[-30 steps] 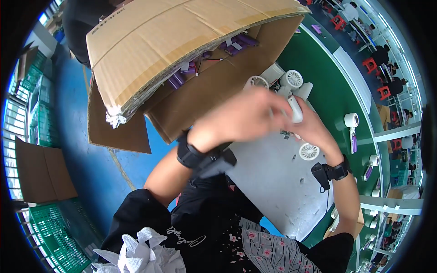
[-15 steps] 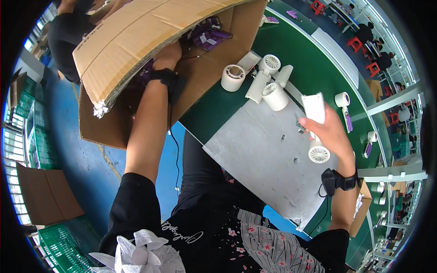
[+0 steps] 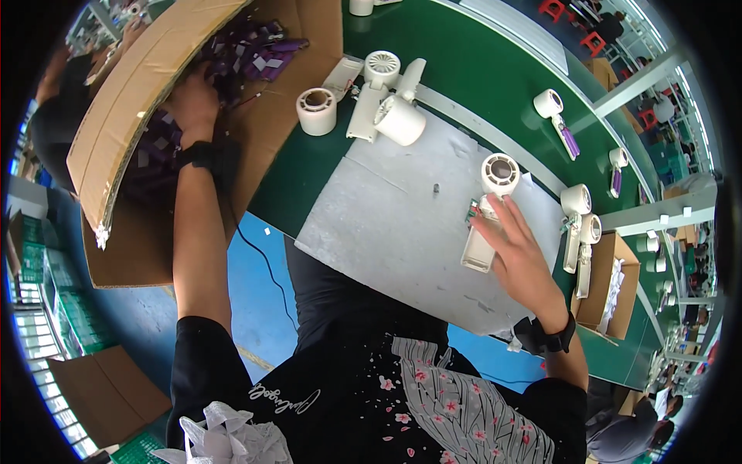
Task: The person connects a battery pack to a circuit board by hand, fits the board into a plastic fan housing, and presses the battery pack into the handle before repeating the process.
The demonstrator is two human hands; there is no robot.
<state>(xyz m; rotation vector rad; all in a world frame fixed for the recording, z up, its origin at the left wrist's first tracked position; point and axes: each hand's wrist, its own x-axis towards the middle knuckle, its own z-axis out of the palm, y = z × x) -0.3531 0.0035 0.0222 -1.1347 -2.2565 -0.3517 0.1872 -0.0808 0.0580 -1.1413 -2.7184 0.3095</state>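
My left hand reaches into a cardboard box among many purple battery packs. Its fingertips are partly hidden there, so I cannot tell if it grips one. My right hand is open, fingers stretched out, touching a white handheld fan that lies on the grey mat. The fan's handle is open like a shallow tray, with a small green circuit board beside the fingers. Its round head points away from me, showing a ringed opening.
More white fan parts and a round housing lie beyond the mat. Fans with purple packs stand along the green table. At right are more fans and a small box. Another person's arm shows at upper left.
The fan held in my right hand is now down on the mat, its ringed side up, and the fingers have spread. My left hand stays in the box. The view has shifted.
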